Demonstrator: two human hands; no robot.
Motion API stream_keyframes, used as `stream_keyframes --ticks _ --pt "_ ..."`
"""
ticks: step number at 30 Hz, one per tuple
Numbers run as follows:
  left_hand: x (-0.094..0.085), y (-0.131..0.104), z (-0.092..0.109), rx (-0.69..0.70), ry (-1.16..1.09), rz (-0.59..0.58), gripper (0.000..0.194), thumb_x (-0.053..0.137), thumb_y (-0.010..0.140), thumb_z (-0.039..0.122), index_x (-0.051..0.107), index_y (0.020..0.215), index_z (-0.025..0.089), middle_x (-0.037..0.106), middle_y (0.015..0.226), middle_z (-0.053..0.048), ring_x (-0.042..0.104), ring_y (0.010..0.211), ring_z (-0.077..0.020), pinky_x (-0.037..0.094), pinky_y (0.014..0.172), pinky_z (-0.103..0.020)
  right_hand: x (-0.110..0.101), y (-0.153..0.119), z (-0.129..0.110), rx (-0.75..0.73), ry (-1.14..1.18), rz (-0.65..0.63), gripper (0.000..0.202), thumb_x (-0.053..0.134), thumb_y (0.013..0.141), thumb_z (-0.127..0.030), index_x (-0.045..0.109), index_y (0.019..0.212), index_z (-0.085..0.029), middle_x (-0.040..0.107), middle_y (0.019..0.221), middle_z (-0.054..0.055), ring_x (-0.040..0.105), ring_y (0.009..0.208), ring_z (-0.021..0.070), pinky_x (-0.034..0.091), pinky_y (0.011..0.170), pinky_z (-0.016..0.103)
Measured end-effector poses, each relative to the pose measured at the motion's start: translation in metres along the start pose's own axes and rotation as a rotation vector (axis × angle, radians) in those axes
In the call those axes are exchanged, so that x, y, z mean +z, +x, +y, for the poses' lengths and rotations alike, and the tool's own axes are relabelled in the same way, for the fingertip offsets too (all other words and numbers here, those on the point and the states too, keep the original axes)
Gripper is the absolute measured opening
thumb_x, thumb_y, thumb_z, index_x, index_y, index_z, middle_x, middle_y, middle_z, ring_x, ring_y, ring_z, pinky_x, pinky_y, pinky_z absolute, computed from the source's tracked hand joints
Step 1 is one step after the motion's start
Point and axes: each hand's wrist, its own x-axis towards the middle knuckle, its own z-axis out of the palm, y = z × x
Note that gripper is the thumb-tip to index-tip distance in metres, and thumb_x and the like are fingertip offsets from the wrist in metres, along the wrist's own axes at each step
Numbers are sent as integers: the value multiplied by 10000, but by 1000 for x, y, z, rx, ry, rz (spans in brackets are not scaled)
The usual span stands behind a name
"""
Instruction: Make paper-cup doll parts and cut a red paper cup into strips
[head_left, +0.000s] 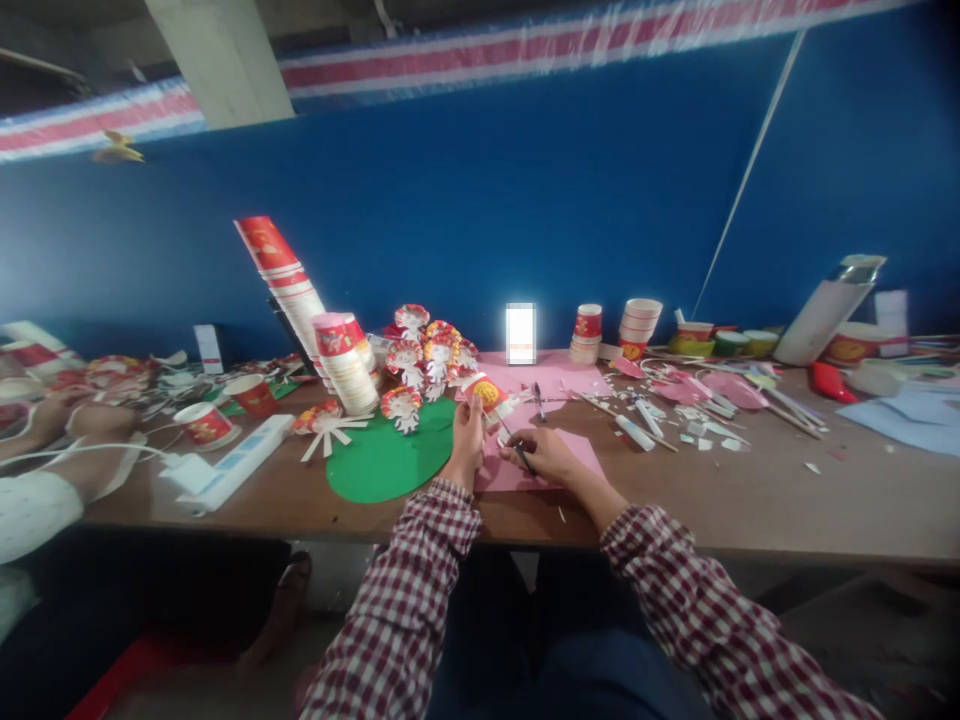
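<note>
My left hand (468, 438) is closed on a red and white paper cup piece (486, 393) with a yellow emblem, held above pink paper (585, 455). Just right of it, my right hand (546, 455) grips dark-handled scissors (523, 458), their blades pointing up and left toward the cup piece. Part of the blades and the cup's lower edge are hard to make out. Left of my hands lies a green oval sheet (390, 455), and behind it stand several paper figures (442, 350) with red and yellow frills.
Tall stacks of paper cups (341, 360) stand behind the green sheet. A white power strip (247, 462) and another person's arms (94, 440) are at left. Paper scraps (701, 425), a glue tube (634, 433) and sticks lie at right, with a flask (829, 310) behind.
</note>
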Motion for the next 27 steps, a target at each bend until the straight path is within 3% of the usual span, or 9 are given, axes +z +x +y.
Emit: stream_keyframes --ticks 27 --pt "-4 7 -7 1 61 -8 531 665 632 629 523 910 200 594 894 -22 597 711 -114 502 618 -248 2 1 2 -24 -67 18 409 516 806 -553 689 786 -183 630 663 39 501 562 124 324 533 219"
